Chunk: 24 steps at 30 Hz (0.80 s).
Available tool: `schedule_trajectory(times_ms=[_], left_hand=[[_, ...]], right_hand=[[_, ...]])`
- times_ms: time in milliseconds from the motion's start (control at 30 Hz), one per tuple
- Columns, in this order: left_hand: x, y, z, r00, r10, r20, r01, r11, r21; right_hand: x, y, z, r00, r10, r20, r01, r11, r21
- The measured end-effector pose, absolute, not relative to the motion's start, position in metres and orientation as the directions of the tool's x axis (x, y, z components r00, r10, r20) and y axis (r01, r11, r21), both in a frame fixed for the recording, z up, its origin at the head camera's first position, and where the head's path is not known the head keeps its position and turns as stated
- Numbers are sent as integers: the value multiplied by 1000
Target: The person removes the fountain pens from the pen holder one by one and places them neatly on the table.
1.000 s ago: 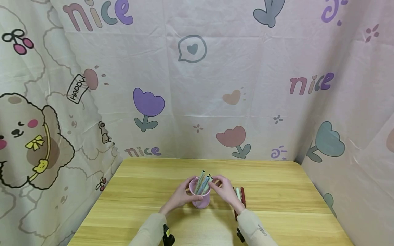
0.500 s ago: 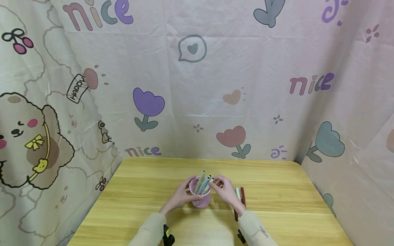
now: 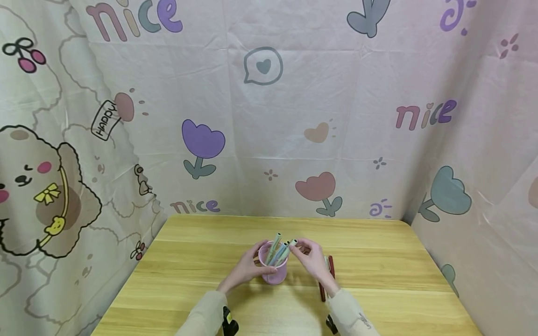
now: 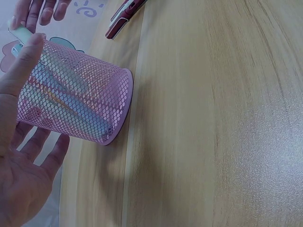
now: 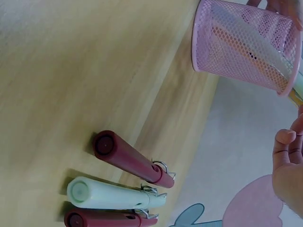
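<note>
A pink mesh pen cup (image 3: 275, 278) stands on the table with several pens (image 3: 274, 247) leaning inside. My left hand (image 3: 245, 267) holds the cup from the left, thumb on the near side and fingers behind, as the left wrist view shows (image 4: 28, 156). At the right rim my right hand (image 3: 310, 257) pinches the upper end of a pale green pen (image 3: 287, 252) between thumb and fingers. The lower part of that pen is inside the cup. The right wrist view shows the cup (image 5: 236, 47) at top right, with part of the right hand (image 5: 289, 156) below it.
To the right, partly behind my right forearm, lie two dark red pens (image 5: 135, 158) and a light green pen (image 5: 111, 193) with metal clips. The wooden table (image 3: 189, 242) ends at a printed cloth backdrop (image 3: 269, 116).
My right hand has shifted a little to the right, and the pale green pen's top tilts further right, apart from the other pens. The left hand and cup stay put.
</note>
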<state>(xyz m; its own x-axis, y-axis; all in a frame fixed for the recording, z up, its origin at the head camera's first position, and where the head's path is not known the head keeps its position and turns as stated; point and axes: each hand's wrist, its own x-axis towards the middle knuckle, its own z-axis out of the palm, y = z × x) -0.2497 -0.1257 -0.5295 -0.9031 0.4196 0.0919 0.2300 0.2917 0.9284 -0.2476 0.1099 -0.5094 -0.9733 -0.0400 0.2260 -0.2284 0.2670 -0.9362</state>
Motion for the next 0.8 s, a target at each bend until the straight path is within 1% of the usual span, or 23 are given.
schedule_trajectory(times_ms=[200, 533, 667, 800], left_hand=[[-251, -126, -530, -904, 417, 93, 228, 288, 930], [-250, -126, -530, -903, 418, 97, 236, 294, 926], [-250, -126, -531, -904, 418, 93, 229, 289, 930], [-251, -126, -532, -903, 420, 93, 229, 287, 930]], right_hand=[[-245, 114, -502, -971, -7, 238, -234, 211, -949], [-245, 125, -495, -946, 2, 324, -320, 136, -937], [-246, 129, -492, -927, 2, 376, -373, 106, -922], [-247, 132, -489, -915, 4, 403, -402, 50, -914]])
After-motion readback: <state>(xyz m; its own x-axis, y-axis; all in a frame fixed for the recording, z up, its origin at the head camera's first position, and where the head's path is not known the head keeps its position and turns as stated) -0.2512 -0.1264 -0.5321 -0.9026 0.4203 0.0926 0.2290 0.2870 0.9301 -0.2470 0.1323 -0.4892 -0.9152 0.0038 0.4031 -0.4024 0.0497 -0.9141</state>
